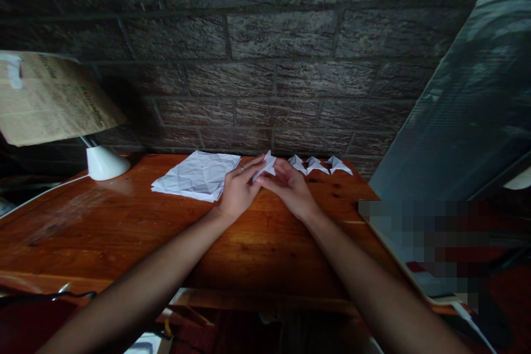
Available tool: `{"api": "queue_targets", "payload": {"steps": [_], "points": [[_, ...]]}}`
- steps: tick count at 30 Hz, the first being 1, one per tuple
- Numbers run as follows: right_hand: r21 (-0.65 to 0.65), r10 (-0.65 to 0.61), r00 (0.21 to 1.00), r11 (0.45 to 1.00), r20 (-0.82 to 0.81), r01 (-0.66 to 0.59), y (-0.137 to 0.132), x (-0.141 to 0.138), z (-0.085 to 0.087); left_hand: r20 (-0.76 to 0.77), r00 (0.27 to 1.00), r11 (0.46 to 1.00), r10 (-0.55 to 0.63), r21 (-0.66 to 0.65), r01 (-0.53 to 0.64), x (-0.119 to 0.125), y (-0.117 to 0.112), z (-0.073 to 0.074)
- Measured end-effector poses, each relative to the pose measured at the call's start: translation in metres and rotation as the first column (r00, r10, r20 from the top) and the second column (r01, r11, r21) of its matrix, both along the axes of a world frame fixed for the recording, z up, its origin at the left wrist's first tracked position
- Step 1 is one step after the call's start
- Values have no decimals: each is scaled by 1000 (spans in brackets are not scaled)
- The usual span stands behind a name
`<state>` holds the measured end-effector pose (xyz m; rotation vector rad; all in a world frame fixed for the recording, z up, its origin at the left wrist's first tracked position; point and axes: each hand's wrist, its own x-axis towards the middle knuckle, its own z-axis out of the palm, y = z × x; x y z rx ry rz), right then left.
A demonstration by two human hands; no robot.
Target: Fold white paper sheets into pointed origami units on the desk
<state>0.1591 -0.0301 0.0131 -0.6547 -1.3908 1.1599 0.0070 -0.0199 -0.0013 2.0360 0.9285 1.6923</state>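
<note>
In the head view, a small, pointed, folded white paper piece point(269, 164) sits directly between the left hand point(239, 189) and the right hand point(293, 187), above the reddish-brown wooden surface point(257, 249). Both hands touch it, so neither is clearly nearer; one tip points up toward the dark brick wall point(207, 38), and a long axis is hard to judge. The left grip pinches the piece from its left side; the right grip is curled about its right and lower edges, thumb reaching across.

Counted: one piece held; three similar folded white paper stars point(316, 166) in a row just right of the right hand; one pile of creased white paper sheets point(197, 174) beside the left hand, its sheets uncountable; one white-based lamp point(105, 164) farther left.
</note>
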Motion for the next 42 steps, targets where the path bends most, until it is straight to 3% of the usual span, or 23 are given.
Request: {"api": "queue_targets", "payload": {"steps": [4,7,9,12,14,17,19,26,37,42], "points": [[-14,-43,999,999,-22,43,8,11,-2,-96,994,999,-46,25,48,9,-5,5],[-51,-35,999,998,20,35,12,22,-1,44,995,990,-88,-104,93,12,-3,8],[-51,15,998,999,57,-12,12,24,0,221,961,945,-167,-241,220,11,3,8],[-67,45,995,997,90,-39,12,22,0,389,890,830,-239,-394,395,7,11,6],[-88,-24,996,996,83,32,12,21,-1,481,845,776,-234,-431,460,5,14,5],[-118,-183,980,974,80,192,13,21,-2,574,794,739,-200,-444,507,7,14,4],[-147,-222,972,962,71,230,13,22,-2,602,781,739,-167,-448,504,10,13,4],[-237,-131,990,965,-61,113,9,17,1,657,751,762,-57,-457,458,11,12,6],[-233,-155,985,963,-73,135,8,18,3,629,774,782,-69,-448,434,11,10,9],[-273,-172,978,953,-115,135,8,17,5,607,782,783,-141,-416,463,10,9,9]]}}
